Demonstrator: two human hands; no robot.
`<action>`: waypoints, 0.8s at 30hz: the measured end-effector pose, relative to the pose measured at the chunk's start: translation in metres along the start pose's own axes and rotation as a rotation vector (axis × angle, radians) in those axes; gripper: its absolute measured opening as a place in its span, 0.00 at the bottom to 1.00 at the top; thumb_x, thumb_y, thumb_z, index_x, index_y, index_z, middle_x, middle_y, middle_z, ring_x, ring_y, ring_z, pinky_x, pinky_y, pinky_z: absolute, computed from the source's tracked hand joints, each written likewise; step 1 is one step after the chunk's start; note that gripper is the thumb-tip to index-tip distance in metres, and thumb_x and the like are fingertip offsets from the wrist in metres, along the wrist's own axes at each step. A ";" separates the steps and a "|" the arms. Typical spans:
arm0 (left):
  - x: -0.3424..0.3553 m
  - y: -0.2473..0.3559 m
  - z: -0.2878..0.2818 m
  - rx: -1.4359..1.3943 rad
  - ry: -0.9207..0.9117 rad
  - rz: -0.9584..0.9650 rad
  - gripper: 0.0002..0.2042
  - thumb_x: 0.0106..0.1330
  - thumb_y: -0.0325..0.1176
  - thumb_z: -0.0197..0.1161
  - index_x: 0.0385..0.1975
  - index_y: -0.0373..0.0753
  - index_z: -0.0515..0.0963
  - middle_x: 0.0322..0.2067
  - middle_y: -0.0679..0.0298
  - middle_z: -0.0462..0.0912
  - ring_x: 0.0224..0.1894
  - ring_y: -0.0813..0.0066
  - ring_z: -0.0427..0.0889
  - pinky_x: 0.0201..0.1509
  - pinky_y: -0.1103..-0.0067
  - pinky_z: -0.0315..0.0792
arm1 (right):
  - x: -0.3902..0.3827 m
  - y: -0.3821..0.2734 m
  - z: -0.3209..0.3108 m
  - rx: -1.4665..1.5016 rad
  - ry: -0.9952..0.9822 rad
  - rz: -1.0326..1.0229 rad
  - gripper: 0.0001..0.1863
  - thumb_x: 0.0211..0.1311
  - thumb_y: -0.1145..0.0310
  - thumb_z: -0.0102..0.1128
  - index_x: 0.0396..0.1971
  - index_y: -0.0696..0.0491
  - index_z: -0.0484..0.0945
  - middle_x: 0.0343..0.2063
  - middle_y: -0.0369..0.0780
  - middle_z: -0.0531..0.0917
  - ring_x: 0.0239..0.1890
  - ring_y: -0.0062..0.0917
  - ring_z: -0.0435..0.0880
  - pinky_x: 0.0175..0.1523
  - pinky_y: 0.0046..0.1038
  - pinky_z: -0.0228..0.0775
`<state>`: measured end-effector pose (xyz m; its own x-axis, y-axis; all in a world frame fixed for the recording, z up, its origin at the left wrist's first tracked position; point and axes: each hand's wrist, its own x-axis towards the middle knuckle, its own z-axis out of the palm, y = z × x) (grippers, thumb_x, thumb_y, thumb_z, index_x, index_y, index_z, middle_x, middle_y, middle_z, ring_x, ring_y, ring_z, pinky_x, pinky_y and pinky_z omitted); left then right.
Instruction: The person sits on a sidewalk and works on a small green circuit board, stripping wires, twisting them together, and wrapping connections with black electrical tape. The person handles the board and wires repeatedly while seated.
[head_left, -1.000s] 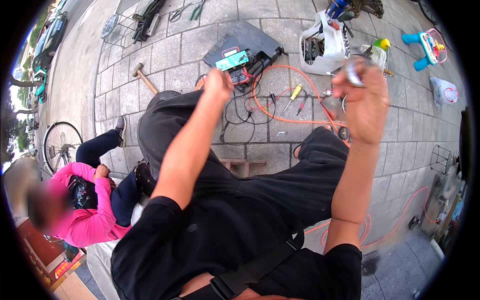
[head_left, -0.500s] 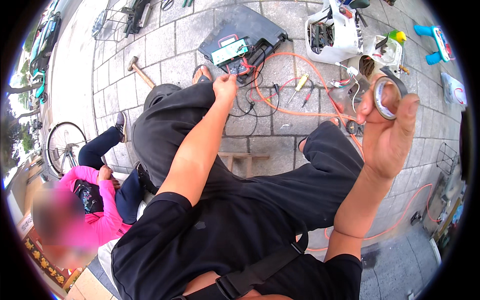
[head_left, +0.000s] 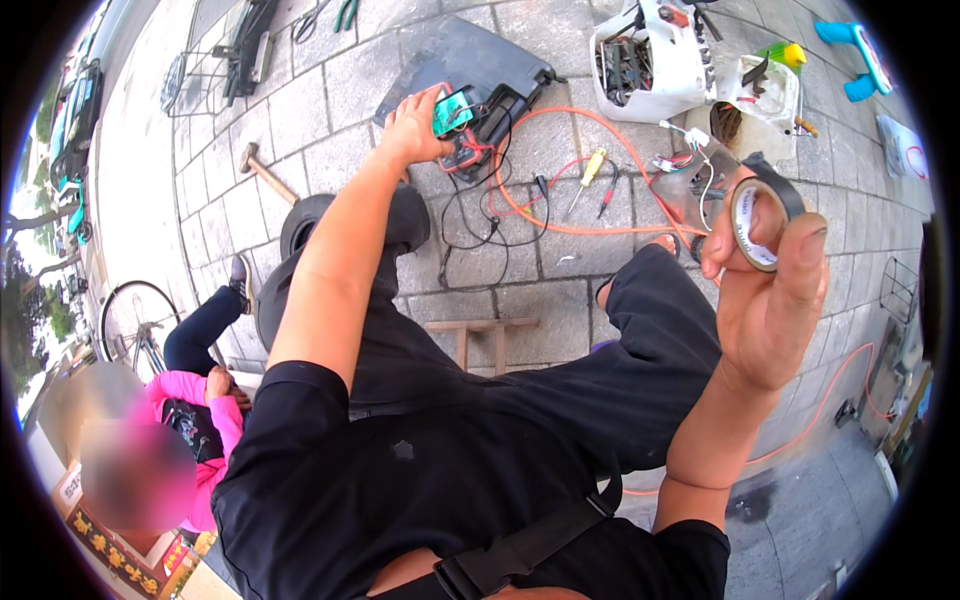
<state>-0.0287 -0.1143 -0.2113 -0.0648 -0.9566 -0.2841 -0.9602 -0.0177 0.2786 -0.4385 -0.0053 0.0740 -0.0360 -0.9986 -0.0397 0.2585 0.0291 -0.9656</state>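
My left hand (head_left: 412, 132) reaches out to a green box (head_left: 452, 115), its fingers curled around the left end. Partly under that box lies a red-and-black multimeter (head_left: 462, 152) with leads, at the edge of a dark plastic case (head_left: 440, 62). Whether my fingers also grip the multimeter is hidden. Raised at the right, my right hand (head_left: 770, 300) holds a roll of black electrical tape (head_left: 745, 222) between thumb and fingers. Below the multimeter, black and red test leads (head_left: 495, 225) lie looped on the paving.
A yellow-handled screwdriver (head_left: 590, 172) lies beside an orange hose (head_left: 600, 229). White tool buckets (head_left: 650, 100) stand at the upper right, a blue stool (head_left: 855, 60) beyond. Left are a hammer (head_left: 268, 172) and a seated person in pink (head_left: 228, 420). A small wooden stool (head_left: 480, 328) is between my legs.
My left hand has moved up and left, from the multimeter's near edge onto the green box, which now looks tilted. My right hand still holds the tape, slightly lower in view.
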 end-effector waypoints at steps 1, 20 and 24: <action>0.007 0.002 -0.004 0.064 -0.058 0.033 0.56 0.48 0.46 0.80 0.81 0.48 0.57 0.75 0.50 0.66 0.78 0.45 0.63 0.78 0.51 0.61 | 0.002 -0.003 0.007 0.011 0.031 0.006 0.26 0.77 0.46 0.62 0.35 0.58 0.76 0.40 0.46 0.81 0.32 0.29 0.78 0.37 0.30 0.71; 0.027 -0.010 0.004 0.073 -0.146 0.094 0.48 0.52 0.50 0.80 0.70 0.32 0.67 0.64 0.47 0.72 0.69 0.44 0.71 0.71 0.58 0.73 | 0.013 0.008 0.003 -0.009 0.106 0.099 0.22 0.76 0.53 0.66 0.48 0.61 0.82 0.35 0.37 0.81 0.33 0.20 0.77 0.35 0.25 0.70; 0.012 -0.020 -0.017 0.019 -0.119 0.128 0.47 0.50 0.49 0.82 0.68 0.30 0.69 0.58 0.38 0.75 0.66 0.39 0.72 0.72 0.60 0.70 | 0.015 0.001 0.010 -0.074 0.105 0.095 0.22 0.76 0.51 0.67 0.43 0.59 0.84 0.35 0.36 0.81 0.32 0.18 0.78 0.35 0.24 0.69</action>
<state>-0.0055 -0.1299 -0.2051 -0.2177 -0.9095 -0.3543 -0.9470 0.1089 0.3023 -0.4293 -0.0204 0.0751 -0.1167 -0.9810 -0.1550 0.1943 0.1305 -0.9722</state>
